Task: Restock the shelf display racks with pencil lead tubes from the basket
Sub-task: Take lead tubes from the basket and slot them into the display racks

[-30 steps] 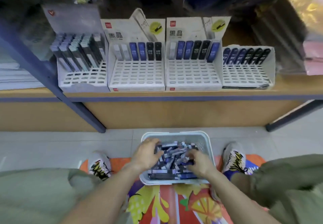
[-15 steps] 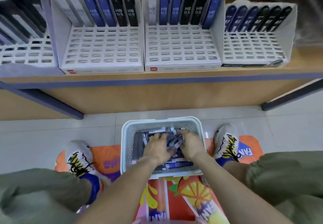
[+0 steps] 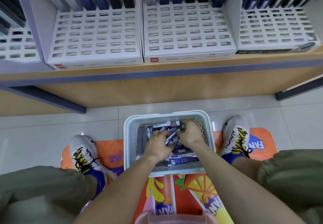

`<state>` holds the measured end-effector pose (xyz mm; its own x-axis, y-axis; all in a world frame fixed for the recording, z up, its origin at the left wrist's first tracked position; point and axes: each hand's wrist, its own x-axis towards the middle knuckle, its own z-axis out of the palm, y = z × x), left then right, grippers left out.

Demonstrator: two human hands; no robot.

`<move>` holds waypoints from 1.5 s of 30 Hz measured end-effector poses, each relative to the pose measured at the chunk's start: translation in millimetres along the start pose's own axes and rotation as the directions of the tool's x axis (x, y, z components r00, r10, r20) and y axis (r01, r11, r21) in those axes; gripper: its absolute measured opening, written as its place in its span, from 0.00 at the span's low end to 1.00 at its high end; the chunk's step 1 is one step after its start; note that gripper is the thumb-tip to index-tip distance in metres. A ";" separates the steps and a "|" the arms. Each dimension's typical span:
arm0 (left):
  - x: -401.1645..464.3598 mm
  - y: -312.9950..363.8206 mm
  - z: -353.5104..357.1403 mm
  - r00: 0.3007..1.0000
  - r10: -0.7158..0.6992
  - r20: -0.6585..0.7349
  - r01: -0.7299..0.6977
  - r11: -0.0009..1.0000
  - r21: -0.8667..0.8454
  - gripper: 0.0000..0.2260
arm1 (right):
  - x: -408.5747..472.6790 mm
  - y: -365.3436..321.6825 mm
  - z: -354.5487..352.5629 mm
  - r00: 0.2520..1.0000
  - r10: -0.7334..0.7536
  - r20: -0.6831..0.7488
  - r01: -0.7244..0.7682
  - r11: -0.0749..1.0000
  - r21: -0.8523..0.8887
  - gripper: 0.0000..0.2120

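Pale-blue plastic basket (image 3: 130,141) sits on the floor between our 2 feet, right below the shelf (image 3: 157,73), prob. so each reach up to the racks (image 3: 188,31) is short. Both our hands are down in it, close together over the heap of lead tubes (image 3: 181,160). Left hand (image 3: 158,144) has fingers curled into the pile w/ a few tubes (image 3: 172,136) slanting out past its knuckles; it looks to be gripping them. Right hand (image 3: 189,133) curls over the far end of that same bunch, thumb side tucked in, seemingly squaring the tubes up, though we can't tell for sure which ones it pinches. Bundling w/ 2 hands likely aims to line tubes up 1 way before slotting. Racks above hold only a back row of HB 0.5 tubes standing in slots; nearly every front slot is bare, so restocking is at an early stage. Orange mat (image 3: 195,194) lies under basket & shoes.
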<state>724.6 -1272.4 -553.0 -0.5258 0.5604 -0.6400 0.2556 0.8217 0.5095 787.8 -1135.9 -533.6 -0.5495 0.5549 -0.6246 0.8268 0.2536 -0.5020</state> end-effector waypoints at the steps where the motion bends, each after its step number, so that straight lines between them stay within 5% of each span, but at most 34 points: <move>1: 0.3 0.9 -2.2 1.000 0.002 0.003 -0.002 1.000 -0.018 0.21 | 2.1 -1.4 2.2 1.000 0.001 0.009 -0.001 1.000 0.006 0.14; 14: -2.6 -5.9 -25.0 0.975 -0.143 0.172 0.165 0.979 -0.119 0.10 | 10.1 4.5 0.4 1.000 0.027 0.013 -0.028 0.993 0.111 0.12; 22: -17.4 -11.6 -31.3 1.000 0.009 0.019 -0.013 0.976 0.216 0.09 | 6.9 1.5 1.6 0.998 0.056 0.039 -0.066 0.943 0.327 0.12; 26: -21.2 -14.5 -30.0 0.997 0.069 -0.044 -0.058 0.974 0.218 0.12 | 1.9 -3.1 0.3 0.994 0.035 0.102 -0.077 0.896 0.437 0.06; 32: -26.0 -22.2 -35.6 0.976 0.200 -0.081 -0.174 0.951 0.257 0.17 | -9.6 -15.9 -17.5 0.985 -0.072 0.157 0.011 0.934 0.358 0.04; 36: -29.3 -22.7 -47.6 0.968 0.234 -0.092 -0.219 0.965 0.147 0.09 | -21.7 -34.9 -43.2 0.973 -0.177 0.146 0.123 0.940 0.320 0.05; 40: -45.9 -3.3 -81.4 0.978 0.193 0.073 -0.159 0.931 -0.329 0.11 | -43.3 -62.3 -76.8 0.941 -0.295 0.167 0.207 0.889 0.409 0.09; 45: -88.5 28.0 -163.2 0.953 0.270 0.135 -0.178 0.864 -0.471 0.17 | -92.2 -116.6 -121.9 0.875 -0.472 0.109 0.325 0.738 0.591 0.11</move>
<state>645.9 -1316.0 -388.2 -0.3229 0.7700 -0.5504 -0.0680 0.5611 0.8249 756.7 -1120.1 -344.6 -0.8843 0.2794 -0.3742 0.3605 -0.1010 -0.9273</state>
